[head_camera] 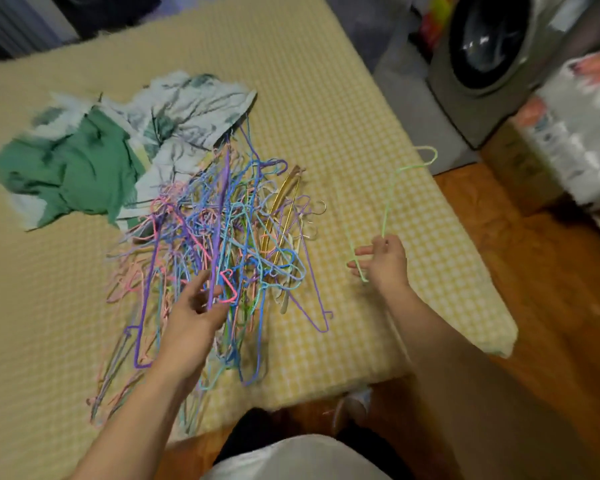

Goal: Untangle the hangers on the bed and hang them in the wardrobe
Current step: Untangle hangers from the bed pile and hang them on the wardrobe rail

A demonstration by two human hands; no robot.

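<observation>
A tangled heap of thin hangers (222, 237) in purple, blue, pink and gold lies in the middle of the bed (343, 98), which has a yellow checked cover. My left hand (194, 313) is at the near side of the heap and pinches a purple hanger (219, 216) that runs up through the pile. Off to the right of the heap, my right hand (381, 261) holds a single light green hanger (388, 199) clear of the pile, its hook pointing away from me. No wardrobe is in view.
A crumpled green and white cloth (101, 150) lies on the bed behind the heap. A washing machine (492, 57) stands at the far right on a wooden floor (551, 271). A floral bundle (575, 126) sits at the right edge.
</observation>
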